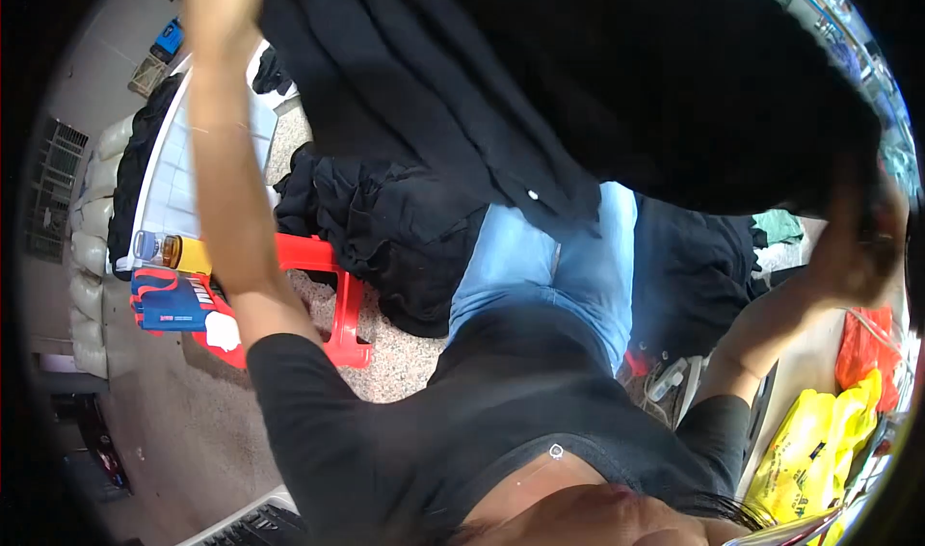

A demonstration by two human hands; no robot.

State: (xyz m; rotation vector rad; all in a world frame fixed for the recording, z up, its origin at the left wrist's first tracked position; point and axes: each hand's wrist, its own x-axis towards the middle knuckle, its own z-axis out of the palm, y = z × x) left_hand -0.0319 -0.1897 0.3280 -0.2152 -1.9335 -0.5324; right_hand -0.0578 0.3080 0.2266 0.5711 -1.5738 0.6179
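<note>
A large piece of black cloth [578,83] is spread in the air between my raised hands, hanging over my lap. A small white spot shows near its lower hem. At the top left, my left hand [224,6] is at the cloth's upper corner; its fingers run out past the picture's edge, but the cloth hangs from it. On the right, my right hand [860,242] is closed on the cloth's other end, blurred and partly in shadow. Below, a heap of black fabric [385,218] lies left of my knees, and more dark fabric [689,257] is at my right.
A red plastic stool [349,319] stands to my left. Near it are a blue bag [173,300], a bottle with amber contents [173,250] and a white-topped table [178,185]. Stacked white bundles [90,247] line the far left. Yellow [805,450] and red plastic bags [864,353] lie right.
</note>
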